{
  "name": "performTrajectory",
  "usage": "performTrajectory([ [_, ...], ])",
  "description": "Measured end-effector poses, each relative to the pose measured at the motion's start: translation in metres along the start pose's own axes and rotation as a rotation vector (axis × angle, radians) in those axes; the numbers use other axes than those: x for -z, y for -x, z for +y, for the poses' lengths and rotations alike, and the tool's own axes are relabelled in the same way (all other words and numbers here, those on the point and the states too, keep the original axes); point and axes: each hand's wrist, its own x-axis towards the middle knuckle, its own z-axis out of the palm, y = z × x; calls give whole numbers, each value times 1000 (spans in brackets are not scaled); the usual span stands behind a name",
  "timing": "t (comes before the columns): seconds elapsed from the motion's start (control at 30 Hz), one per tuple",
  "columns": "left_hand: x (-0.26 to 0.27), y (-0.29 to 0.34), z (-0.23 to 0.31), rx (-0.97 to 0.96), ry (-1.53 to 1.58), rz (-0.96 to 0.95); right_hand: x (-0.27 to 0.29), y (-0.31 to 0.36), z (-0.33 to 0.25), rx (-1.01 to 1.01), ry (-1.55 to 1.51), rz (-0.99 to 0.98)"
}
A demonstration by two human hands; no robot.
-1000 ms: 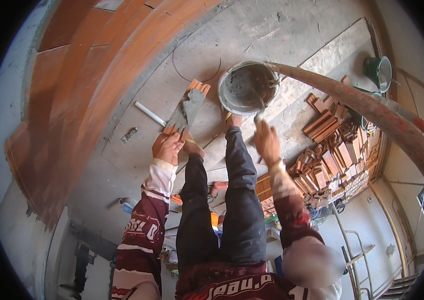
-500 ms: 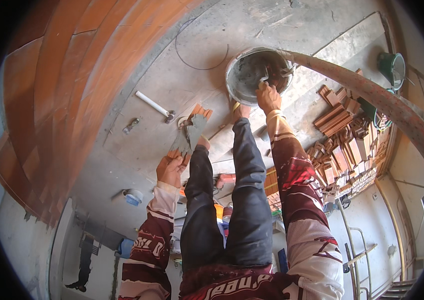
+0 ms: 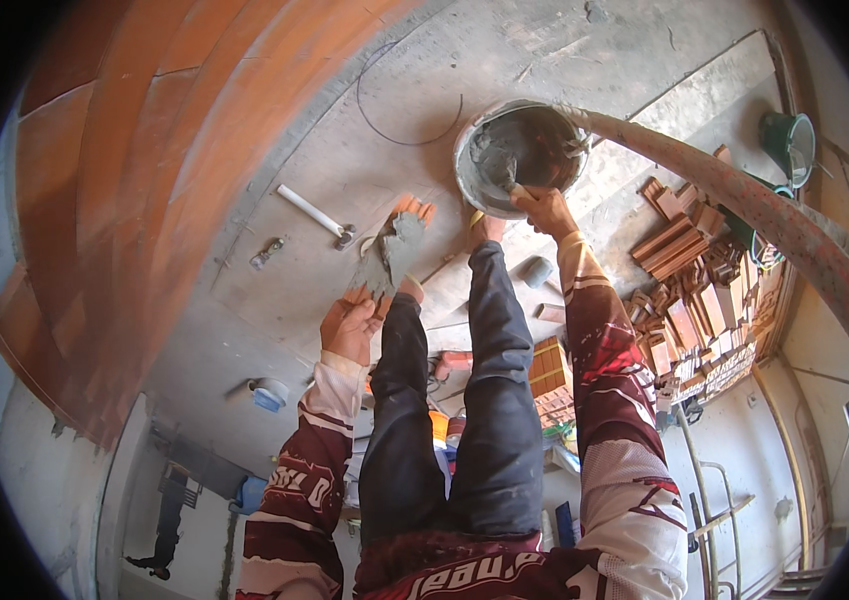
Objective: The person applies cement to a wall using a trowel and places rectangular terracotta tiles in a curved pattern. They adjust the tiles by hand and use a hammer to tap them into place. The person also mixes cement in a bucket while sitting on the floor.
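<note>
My left hand (image 3: 349, 328) is closed on the near end of a long orange-brown tile (image 3: 418, 208). Grey wet mortar (image 3: 399, 252) lies in a thick uneven layer along the tile's upper face. My right hand (image 3: 547, 212) is wrapped round the handle of a trowel (image 3: 508, 174), at the near rim of a round bucket (image 3: 461, 165). The trowel's blade is inside the bucket, coated with mortar, so its outline is hard to make out. More grey mortar clings to the bucket's inner wall.
A hammer (image 3: 312, 214) with a white handle lies on the concrete floor beside a small metal tool (image 3: 266, 252). Stacked tiles (image 3: 679, 250) and a green bucket (image 3: 786, 148) stand at right, under a long curved pole (image 3: 724, 165). A tiled surface (image 3: 144, 200) rises at left.
My right hand has drawn back slightly toward me, and the trowel's blade now shows grey mortar near the bucket's left side. My left hand and the tile have shifted only a little.
</note>
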Motion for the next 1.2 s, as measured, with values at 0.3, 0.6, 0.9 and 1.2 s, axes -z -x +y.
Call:
performTrajectory([
  [0.3,-40,-14,11,71,132,-57,-2,83,7,111,-127,44],
  [0.6,-71,-15,18,93,210,-51,-61,188,-17,610,263,456],
  [0.9,-86,-21,30,49,213,14,-89,234,21,790,425,481],
  [1.2,-49,-26,27,13,241,-27,-21,107,8,597,706,426],
])
